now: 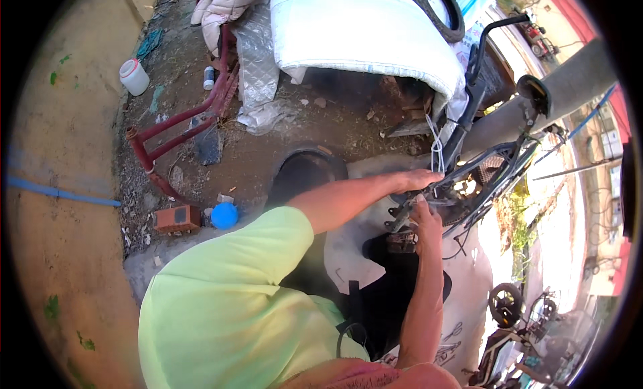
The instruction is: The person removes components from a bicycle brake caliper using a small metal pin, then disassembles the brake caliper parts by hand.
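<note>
**Both hands deep in a bike frame**

A white padded sheet (pixel 362 34) sprawls across the top of the scene, draped over a heap, with a tyre (pixel 439 14) lying on its far edge and a quilted pale jacket (pixel 221 7) beside it. Below that is bare dirt ground (pixel 268 154), littered with scraps. To the left lies a red metal frame (pixel 181 131), tilted, one end near a brick (pixel 177 218) and a blue ball (pixel 224 215) that sit just beside each other. Further up the left stands a white jar (pixel 134 76) with a red lid, and near it a small bottle (pixel 209 77).

The person, in a light green shirt (pixel 221 308), leans over a black bike (pixel 479 168) whose handlebar (pixel 492 31) curves up to the right, a round mirror (pixel 534 94) next to it. A grey pole (pixel 556 94) slants behind the bike.

The left hand (pixel 418 181) reaches across from the left arm and rests on the dark metal parts at the middle of the bike, fingers curled onto them, close to a white wire loop (pixel 437 144) that stands upright. The right hand (pixel 425 218) comes up from below and is closed around a thin dark part just under the left hand; what exactly it grips is too small to tell. The two hands are almost touching.

At the lower right, well apart, stands another small bike (pixel 509 308) with a black wheel.
</note>
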A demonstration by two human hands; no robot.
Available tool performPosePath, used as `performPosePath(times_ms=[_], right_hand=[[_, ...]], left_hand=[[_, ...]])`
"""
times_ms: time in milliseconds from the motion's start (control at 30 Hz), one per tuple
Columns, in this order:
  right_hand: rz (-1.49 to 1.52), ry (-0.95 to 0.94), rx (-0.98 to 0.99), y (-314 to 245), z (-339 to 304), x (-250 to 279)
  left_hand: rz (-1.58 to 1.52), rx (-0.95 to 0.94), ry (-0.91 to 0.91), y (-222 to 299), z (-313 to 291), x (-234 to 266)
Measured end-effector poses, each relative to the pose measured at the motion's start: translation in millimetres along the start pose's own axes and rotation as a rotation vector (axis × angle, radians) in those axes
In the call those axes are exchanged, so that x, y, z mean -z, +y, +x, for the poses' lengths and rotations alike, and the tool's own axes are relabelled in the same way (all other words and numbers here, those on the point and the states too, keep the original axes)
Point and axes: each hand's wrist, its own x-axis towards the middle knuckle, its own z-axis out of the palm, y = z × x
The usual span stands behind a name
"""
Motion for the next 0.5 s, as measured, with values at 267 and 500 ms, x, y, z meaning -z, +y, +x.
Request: performPosePath(times_ms=[267, 500], right_hand=[[-0.643, -0.122, 0.247, 43, 34, -1], [-1.135, 0.014, 0.291, 27, 55, 36]], left_hand=[[-0.088, 0.189, 0.096, 1, 7, 16], [-0.107, 0.157, 0.087, 0, 7, -5]])
